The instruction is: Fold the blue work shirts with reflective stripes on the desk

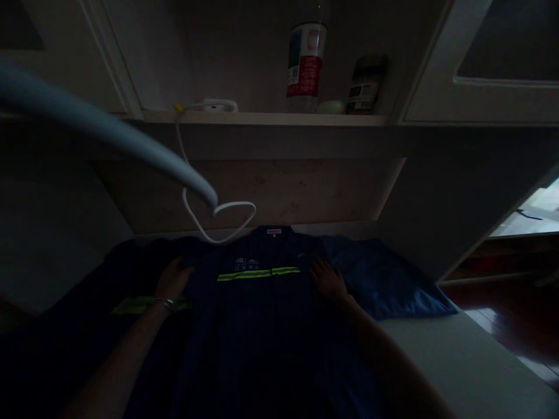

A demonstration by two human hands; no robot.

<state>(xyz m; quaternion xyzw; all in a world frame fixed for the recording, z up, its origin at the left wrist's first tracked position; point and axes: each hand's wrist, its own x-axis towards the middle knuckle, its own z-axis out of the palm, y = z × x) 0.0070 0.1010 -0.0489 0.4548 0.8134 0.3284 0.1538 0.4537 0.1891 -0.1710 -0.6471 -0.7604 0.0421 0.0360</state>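
In the head view, a dark blue jacket (248, 314) is spread across the table (471, 366), its collar turned towards the back panel (279, 192). Here the right hand (328, 280) is laid on the chest side, fingers extended, nothing clamped. The left hand (173, 279) is placed at the opposite side; whether cloth is pinched there cannot be told. Above, a bottle (305, 64) is seen on the shelf (262, 118).
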